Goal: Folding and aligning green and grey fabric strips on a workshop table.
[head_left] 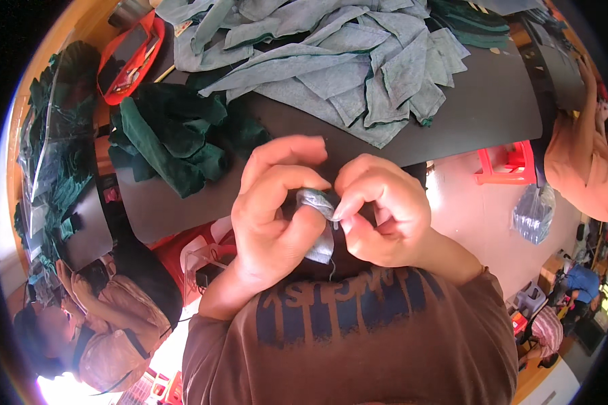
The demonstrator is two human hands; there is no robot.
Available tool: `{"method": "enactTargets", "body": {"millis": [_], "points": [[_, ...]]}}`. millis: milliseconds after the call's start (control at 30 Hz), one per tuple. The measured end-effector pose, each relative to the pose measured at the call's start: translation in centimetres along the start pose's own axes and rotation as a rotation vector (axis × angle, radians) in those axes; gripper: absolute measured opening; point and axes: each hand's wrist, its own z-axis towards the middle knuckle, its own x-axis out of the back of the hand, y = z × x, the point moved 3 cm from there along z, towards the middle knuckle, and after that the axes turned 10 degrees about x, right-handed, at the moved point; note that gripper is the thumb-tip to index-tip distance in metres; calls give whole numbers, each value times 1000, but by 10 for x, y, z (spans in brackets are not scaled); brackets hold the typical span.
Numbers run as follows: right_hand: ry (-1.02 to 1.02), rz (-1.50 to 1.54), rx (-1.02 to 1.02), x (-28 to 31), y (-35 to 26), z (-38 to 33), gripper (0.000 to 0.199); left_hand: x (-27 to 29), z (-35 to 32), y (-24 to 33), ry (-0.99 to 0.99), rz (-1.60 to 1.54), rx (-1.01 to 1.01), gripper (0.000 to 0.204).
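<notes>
My left hand and my right hand meet just in front of the near edge of the black table, both pinched shut on the same small grey cloth piece — left thumb and fingers folded over its upper left part, right thumb and forefinger nipping its right edge. The cloth hangs between them, with a thin loose thread dangling below it toward my brown shirt. On the table, beyond my hands, lies a big heap of grey-green fabric pieces; to the left of that heap sits a pile of dark green fabric, and past it an orange-red tray. Off the table's right end stands a red plastic stool — a clear plastic bag hangs just below it
</notes>
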Motion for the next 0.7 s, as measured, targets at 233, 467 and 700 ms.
{"method": "enactTargets", "body": {"millis": [233, 467, 700], "points": [[-38, -200, 179, 0, -3, -2, 18, -6, -4, -8, 171, 231, -230, 21], [-56, -65, 93, -2, 0, -4, 35, -6, -8, -13, 172, -73, -156, 10], [-27, -167, 188, 1, -4, 2, 27, -3, -8, -12, -65, -246, 72, 14]]}}
